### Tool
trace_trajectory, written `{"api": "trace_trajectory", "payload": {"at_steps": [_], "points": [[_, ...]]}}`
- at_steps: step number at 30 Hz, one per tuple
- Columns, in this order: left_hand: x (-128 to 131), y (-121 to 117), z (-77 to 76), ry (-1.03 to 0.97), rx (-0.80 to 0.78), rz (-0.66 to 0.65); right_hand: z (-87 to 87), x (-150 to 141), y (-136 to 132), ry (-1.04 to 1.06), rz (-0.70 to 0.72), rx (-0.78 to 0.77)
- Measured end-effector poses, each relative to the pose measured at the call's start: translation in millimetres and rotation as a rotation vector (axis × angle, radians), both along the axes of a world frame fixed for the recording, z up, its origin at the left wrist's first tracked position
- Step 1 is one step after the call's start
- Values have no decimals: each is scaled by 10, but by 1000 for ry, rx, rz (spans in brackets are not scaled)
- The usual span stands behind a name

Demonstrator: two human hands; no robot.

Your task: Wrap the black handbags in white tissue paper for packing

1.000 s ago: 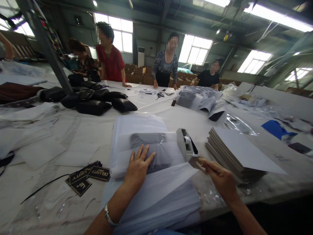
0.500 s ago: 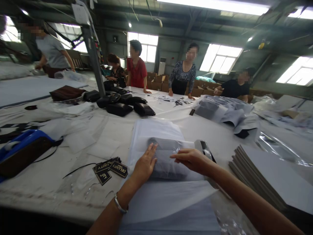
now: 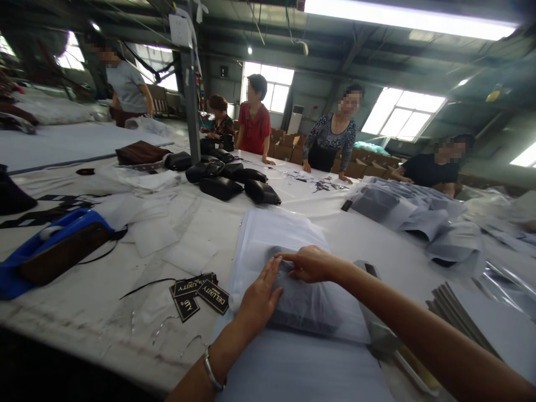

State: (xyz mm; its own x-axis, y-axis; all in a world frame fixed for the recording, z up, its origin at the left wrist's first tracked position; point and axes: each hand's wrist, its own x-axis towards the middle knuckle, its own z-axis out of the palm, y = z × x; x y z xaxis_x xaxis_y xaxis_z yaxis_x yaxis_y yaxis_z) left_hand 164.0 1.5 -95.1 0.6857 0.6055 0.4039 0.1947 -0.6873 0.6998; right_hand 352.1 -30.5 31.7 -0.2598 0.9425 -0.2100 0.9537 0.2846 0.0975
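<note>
A dark, flat item (image 3: 307, 307) lies wrapped in a translucent white sheet on a stack of white sheets (image 3: 305, 363) before me. My left hand (image 3: 262, 293) rests on the wrap's left side, fingers stretched out flat, a silver bracelet on its wrist. Over the upper part of the wrap, my right hand (image 3: 312, 263) points left, index finger extended and the other fingers partly curled. That index fingertip meets the fingertips of my left hand. What lies under the fingers is hidden. Just left of my left hand are black DELUXITY tags (image 3: 199, 293).
A blue tape dispenser-like holder (image 3: 62, 245) stands at left. Black pouches (image 3: 220, 188) are heaped ahead. Grey wrapped bundles (image 3: 402, 204) and stacked boards (image 3: 469, 321) lie to the right. Several co-workers stand across the table, one in a red shirt (image 3: 254, 125).
My right hand has moved left across the wrap to my left fingertips. My left hand stays on the wrap. The camera view has turned left.
</note>
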Motion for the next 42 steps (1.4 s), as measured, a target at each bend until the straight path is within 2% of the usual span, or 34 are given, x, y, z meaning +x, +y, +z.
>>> {"api": "trace_trajectory", "payload": {"at_steps": [3,7,9,12,14,16,18,21,23,25,27,29,32,35,39,42], "points": [[-5,-13,43,54,-12,17,-40,51,69,-38,-38,33],[-13,-38,90,114,41,18,-97,289,75,-4,-257,101],[-17,-44,89,120,84,6,-120,407,-24,7,-376,162],[-30,-32,75,122,133,-20,-198,447,-331,18,-520,287],[-50,-12,77,123,160,-41,-307,358,-603,111,-505,370],[-77,8,92,134,189,-62,-459,205,-872,244,-373,403],[-105,21,103,159,225,-85,-630,36,-1085,317,-248,374],[-128,24,74,206,299,-112,-838,-141,-1246,309,-221,283],[-129,33,23,217,355,-104,-892,-182,-1260,300,-244,227],[-131,61,-18,210,418,-82,-855,-176,-1232,303,-271,185],[-145,108,-6,207,490,-62,-731,-141,-1180,330,-284,163],[-169,171,75,206,552,-41,-547,-67,-1104,372,-289,196],[-177,302,260,179,545,23,-251,153,-936,413,-328,364],[-83,483,390,123,391,90,-66,495,-730,431,-394,499],[180,710,471,148,86,112,-42,934,-470,551,-477,409],[391,804,558,171,-53,93,-73,1137,-317,590,-480,368]]}}
